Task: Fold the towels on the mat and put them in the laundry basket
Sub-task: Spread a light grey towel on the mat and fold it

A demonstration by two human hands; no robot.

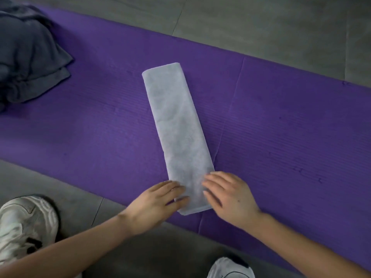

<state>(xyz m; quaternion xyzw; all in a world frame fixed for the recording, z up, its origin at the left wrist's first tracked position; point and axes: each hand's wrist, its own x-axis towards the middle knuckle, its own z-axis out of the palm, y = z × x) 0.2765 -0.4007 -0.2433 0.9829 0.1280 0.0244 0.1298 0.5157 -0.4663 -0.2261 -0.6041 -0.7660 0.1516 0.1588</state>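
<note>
Both hands flat, fingers straight: left hand (158, 201) and right hand (228, 195) press near end of long pale-grey folded terry towel (176, 125) on purple ribbed foam mat (281, 121); pinch both near corners, carry evenly to far end

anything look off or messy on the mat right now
Two things. The dark grey towel lies in a crumpled heap at the left end of the mat. The light towel, folded into a long strip, sits slanted across the mat, not square to its edges; the left hand and right hand rest on its near end.

A white sneaker (26, 223) and a second sneaker (230, 267) rest on grey tiles (261, 21).
</note>
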